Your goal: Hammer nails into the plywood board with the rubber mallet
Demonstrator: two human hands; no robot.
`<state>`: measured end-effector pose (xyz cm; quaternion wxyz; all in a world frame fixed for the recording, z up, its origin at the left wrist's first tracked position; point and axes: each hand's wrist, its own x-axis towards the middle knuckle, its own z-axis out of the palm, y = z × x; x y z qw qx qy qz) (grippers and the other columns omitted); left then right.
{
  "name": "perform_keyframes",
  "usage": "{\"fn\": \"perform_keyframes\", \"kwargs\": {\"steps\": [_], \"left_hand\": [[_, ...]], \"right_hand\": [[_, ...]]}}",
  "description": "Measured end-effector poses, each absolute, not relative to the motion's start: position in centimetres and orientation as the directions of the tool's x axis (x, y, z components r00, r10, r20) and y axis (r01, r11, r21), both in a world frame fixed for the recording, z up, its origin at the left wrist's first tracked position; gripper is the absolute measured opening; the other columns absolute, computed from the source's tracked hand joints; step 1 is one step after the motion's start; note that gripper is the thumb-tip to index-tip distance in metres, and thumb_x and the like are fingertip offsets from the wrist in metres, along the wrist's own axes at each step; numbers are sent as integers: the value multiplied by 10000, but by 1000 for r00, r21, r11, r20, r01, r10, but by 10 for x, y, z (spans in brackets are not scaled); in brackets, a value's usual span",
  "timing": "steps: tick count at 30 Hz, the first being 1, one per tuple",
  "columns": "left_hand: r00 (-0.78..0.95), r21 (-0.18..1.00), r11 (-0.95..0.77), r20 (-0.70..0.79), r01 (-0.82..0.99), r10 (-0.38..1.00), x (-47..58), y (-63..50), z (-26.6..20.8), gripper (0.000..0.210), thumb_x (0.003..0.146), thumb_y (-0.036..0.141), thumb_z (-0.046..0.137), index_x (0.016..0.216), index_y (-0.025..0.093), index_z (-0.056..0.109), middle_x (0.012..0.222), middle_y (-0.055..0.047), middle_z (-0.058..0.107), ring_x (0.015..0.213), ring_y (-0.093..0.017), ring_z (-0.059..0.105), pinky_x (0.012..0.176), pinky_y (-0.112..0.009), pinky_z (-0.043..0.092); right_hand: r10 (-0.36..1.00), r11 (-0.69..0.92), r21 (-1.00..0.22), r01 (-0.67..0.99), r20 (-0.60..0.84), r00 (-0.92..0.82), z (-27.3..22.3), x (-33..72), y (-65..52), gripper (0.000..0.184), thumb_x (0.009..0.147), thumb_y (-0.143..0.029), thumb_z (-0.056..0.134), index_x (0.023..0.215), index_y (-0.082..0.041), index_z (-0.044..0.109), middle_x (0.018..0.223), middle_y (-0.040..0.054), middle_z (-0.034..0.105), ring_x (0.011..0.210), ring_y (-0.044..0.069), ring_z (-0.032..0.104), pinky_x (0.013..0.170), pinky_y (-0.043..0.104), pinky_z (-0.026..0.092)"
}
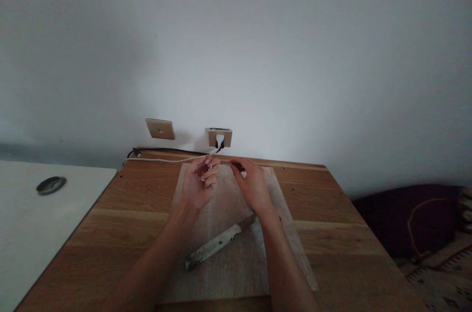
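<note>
My left hand (201, 182) is raised over the far part of a pale wooden board (217, 280), palm turned inward and fingers curled. Whatever lies between its fingertips is too small to make out. Just to its right, my right hand (252, 184) pinches a thin, dark object whose fine tip points toward the left hand; its kind does not show. Below the hands, a long, flat bar-like tool (214, 248) lies slantwise on the board, its worn white surface stained dark. Its narrower brown end reaches beside my right wrist.
The board rests on a brown wooden table (121, 233) against the wall. A socket (220, 137) with a white plug, a wall plate (160, 128) and cables (165, 159) are behind. At left stands a white surface (55, 233) with a dark oval item (51, 185); at right, dark purple fabric (416, 218).
</note>
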<state>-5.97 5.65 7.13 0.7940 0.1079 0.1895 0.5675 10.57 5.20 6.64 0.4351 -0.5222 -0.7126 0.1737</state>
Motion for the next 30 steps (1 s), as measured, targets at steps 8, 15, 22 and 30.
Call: {"fn": "perform_keyframes", "kwargs": {"steps": [8, 15, 22, 30], "left_hand": [[346, 311, 386, -178, -868, 921, -46, 48, 75, 264, 1027, 166, 397, 777, 177, 482, 727, 24, 392, 420, -16, 281, 324, -88, 222], [306, 262, 369, -249, -892, 919, -40, 58, 62, 329, 1019, 185, 382, 771, 136, 592, 729, -40, 539, 582, -60, 536, 372, -74, 349], [267, 301, 417, -432, -857, 861, -26, 56, 57, 356, 1017, 247, 456, 754, 136, 668, 761, -73, 688, 658, -112, 665, 632, -191, 591], [360, 217, 448, -348, -867, 866, -23, 54, 51, 400, 1025, 218, 397, 877, 83, 743, 903, -126, 773, 870, -173, 761, 834, -242, 622]], "right_hand": [[878, 420, -777, 469, 479, 8, 87, 108, 41, 162, 933, -264, 593, 989, -215, 737, 965, 60, 786, 836, 192, 731, 820, 323, 582], [858, 451, -785, 426, 513, 37, 103, 108, 29, 135, 937, -241, 631, 1013, -221, 740, 978, 51, 776, 849, 180, 724, 826, 311, 579], [855, 514, -746, 424, 483, -187, 112, 100, 20, 199, 958, -159, 612, 1066, -240, 759, 1059, 42, 780, 952, 169, 727, 871, 293, 567], [845, 528, -691, 494, 368, -388, 101, 100, 22, 304, 1010, -143, 541, 1200, -235, 759, 1173, 69, 775, 1077, 200, 715, 991, 360, 540]]}}
